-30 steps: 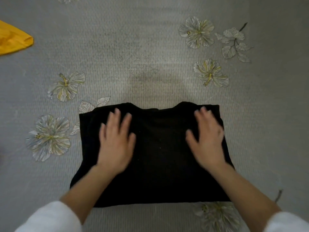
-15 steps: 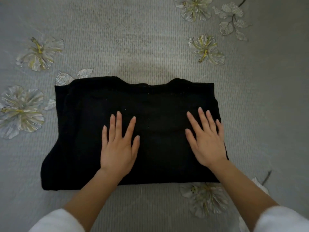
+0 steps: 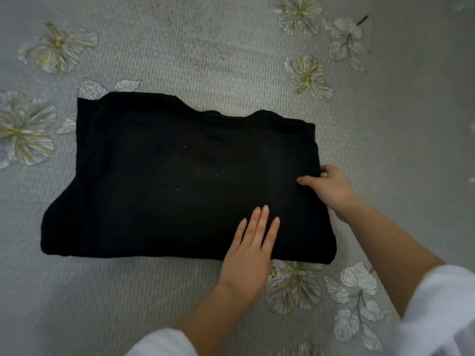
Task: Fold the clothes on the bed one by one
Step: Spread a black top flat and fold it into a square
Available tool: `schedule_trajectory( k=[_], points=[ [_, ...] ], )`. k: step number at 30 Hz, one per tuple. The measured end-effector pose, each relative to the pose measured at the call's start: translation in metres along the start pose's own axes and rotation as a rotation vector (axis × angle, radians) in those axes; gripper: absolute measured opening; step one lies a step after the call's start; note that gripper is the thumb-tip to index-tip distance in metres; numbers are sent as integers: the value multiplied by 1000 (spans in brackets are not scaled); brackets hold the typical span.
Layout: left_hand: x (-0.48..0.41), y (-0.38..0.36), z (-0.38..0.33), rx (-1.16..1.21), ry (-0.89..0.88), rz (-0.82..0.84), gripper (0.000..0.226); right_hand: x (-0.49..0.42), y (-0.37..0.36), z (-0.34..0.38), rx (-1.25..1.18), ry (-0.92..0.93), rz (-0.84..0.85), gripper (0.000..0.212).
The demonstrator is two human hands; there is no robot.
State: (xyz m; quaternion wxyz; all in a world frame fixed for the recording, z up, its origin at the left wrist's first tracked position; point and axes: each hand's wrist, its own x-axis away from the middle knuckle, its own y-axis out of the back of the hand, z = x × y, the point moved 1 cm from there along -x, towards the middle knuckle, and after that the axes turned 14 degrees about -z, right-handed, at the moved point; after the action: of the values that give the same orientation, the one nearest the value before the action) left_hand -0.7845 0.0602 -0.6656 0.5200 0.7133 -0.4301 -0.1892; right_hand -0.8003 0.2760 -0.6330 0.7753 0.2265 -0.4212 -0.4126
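Lying flat on the black garment (image 3: 167, 176), the left hand (image 3: 250, 250) has straight fingers. The right hand (image 3: 331, 187) pinches its right edge.

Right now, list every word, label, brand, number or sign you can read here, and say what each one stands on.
None: no text can be read anywhere in this view.
The black folded garment shows no tag, print or logo, only pale lint specks.
The bedspread carries printed flowers and leaves, no lettering.
The white sleeves are plain.
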Motion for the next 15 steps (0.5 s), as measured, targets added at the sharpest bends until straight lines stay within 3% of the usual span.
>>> schedule_trajectory(
  k=[3,7,9,12,15],
  points=[
    [1,11,3,174,16,-29,76,6,13,18,-87,-137,217,21],
    [11,42,11,566,193,-83,61,17,29,49,-141,-140,433,35],
    [22,59,19,676,287,-145,57,26,33,68,-236,-136,469,39],
    [40,78,37,860,458,-314,43,49,21,100,-353,-91,508,5],
    [54,89,60,1101,647,-367,28,74,-11,129,-360,-15,522,17]
  ],
)
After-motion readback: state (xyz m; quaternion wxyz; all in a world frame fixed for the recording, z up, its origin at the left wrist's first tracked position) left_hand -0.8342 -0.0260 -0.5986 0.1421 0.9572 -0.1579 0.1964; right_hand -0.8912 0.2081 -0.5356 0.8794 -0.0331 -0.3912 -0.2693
